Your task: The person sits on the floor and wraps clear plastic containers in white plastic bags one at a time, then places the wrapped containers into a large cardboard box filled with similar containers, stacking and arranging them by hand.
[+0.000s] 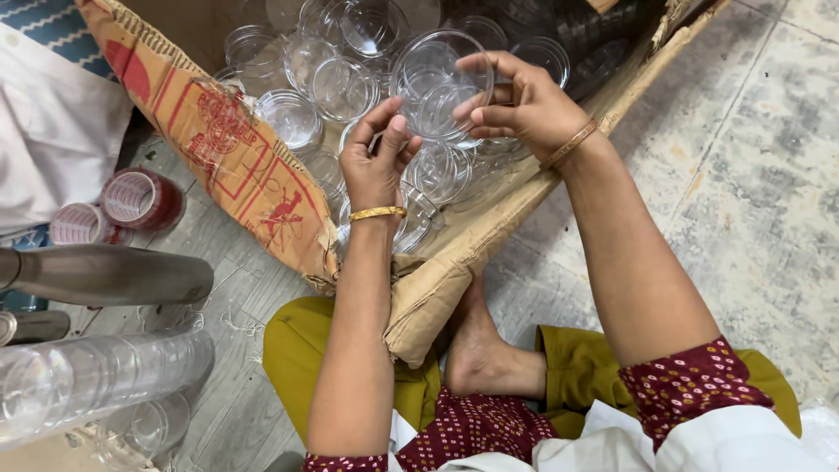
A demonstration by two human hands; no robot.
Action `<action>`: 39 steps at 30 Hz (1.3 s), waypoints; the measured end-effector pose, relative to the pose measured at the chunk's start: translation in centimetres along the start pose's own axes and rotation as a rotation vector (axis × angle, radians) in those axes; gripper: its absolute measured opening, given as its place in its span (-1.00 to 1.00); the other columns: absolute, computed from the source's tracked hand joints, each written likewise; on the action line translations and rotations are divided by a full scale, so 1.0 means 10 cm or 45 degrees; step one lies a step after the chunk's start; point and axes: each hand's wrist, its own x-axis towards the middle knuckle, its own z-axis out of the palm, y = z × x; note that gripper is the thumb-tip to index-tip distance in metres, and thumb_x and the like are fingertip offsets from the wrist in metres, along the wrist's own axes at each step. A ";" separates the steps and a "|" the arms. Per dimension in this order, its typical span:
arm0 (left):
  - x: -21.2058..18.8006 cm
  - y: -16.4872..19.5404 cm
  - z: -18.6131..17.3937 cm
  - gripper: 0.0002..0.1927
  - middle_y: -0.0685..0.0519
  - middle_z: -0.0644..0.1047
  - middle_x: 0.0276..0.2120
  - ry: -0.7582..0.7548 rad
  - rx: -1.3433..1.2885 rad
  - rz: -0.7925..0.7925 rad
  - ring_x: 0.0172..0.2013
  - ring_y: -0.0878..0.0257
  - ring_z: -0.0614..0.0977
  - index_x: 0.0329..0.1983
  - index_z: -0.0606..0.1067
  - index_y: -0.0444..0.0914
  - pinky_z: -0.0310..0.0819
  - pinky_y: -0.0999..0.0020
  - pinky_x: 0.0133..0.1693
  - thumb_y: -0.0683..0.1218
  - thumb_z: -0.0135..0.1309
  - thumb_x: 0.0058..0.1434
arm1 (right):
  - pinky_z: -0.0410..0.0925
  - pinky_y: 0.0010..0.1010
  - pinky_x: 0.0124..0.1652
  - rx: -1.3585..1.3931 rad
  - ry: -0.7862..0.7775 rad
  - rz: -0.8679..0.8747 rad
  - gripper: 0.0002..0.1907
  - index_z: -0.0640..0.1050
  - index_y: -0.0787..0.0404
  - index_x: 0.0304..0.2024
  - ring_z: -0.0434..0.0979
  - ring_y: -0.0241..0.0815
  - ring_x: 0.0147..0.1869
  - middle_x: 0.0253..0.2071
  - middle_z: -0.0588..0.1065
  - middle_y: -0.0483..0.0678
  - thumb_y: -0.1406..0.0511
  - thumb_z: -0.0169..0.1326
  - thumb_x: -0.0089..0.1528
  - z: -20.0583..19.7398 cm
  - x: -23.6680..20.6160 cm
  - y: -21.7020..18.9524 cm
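- One big cardboard box (262, 166) fills the top middle, tipped open toward you so the many clear cups (343, 86) are easy to reach.
- Your right hand (524, 105) pinches a clear cup (437, 83) by its rim, mouth facing you.
- Your left hand (377, 157) curls loosely, fingertips touching that cup.

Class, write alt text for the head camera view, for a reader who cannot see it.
Seen from above, a seated person's right hand holds a clear plastic lid while the left hand reaches for it, over a torn cardboard box full of similar lids on a stone floor.
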 end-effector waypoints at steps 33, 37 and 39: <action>0.51 -0.41 0.05 -0.65 -0.11 0.56 0.01 -1.152 2.771 -0.488 0.04 -0.06 0.58 -0.01 0.61 0.00 0.46 0.08 0.06 -0.17 0.18 0.14 | 0.24 -0.51 -0.15 -0.411 0.790 -0.339 -0.39 0.48 0.24 0.42 0.29 -0.27 -0.07 -0.06 0.32 0.03 0.51 0.10 0.28 -0.55 0.39 0.65; 0.77 -0.41 -0.03 -0.83 -0.15 0.65 -0.14 -0.694 2.076 -0.152 -0.09 -0.01 0.65 -0.15 0.67 -0.17 0.52 0.10 -0.03 -0.12 0.16 0.23 | 0.36 -0.55 0.08 -0.534 0.725 -0.274 -0.36 0.39 0.25 0.37 0.50 -0.37 0.12 0.24 0.48 -0.08 0.36 0.21 0.24 -0.42 0.33 0.52; 0.90 -0.27 -0.02 -0.83 -0.10 0.72 -0.30 -0.421 1.290 -0.213 -0.32 0.24 0.76 -0.16 0.57 -0.30 0.65 0.36 -0.28 -0.22 -0.02 0.30 | 0.38 -0.54 0.02 -0.383 0.702 -0.142 -0.39 0.38 0.19 0.35 0.52 -0.38 0.05 0.15 0.53 -0.12 0.29 0.21 0.26 -0.32 0.32 0.40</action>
